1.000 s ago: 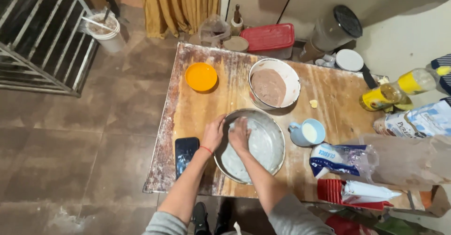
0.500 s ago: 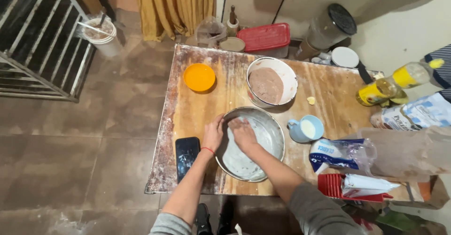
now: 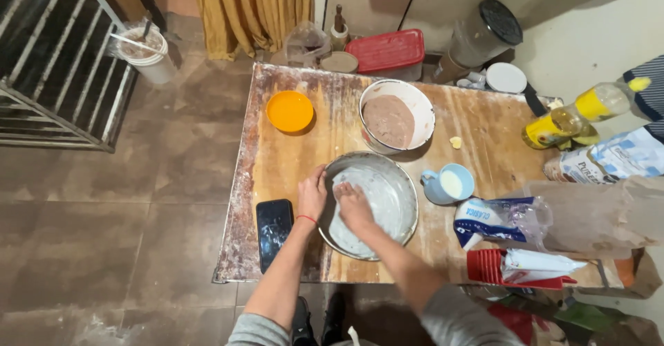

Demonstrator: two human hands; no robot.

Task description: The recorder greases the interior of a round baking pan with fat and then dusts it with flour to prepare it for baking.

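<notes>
Gripping the near-left rim of the round metal pan (image 3: 387, 180), the left hand (image 3: 312, 195) has its fingers curled over the edge, while the right hand (image 3: 354, 206) presses flat and open onto the white floury coating inside it, holding nothing. That pan sits near the front edge of the wooden tabletop (image 3: 290, 159), about midway along it. Compared with half a second ago, both hands are in much the same spot, the right one shifted slightly toward the pan's left wall, left hand still clamped on the rim. Just left of the left wrist lies a black phone (image 3: 274, 230), close to the front-left corner. Behind the pan stands a white bowl (image 3: 397, 116) of brownish batter, touching or nearly touching the pan's far rim. An orange bowl (image 3: 290, 111) sits toward the back-left. Right of the pan, a blue cup (image 3: 448, 184) holds white liquid, unmoved, and a flour bag (image 3: 499, 219) lies beyond it
</notes>
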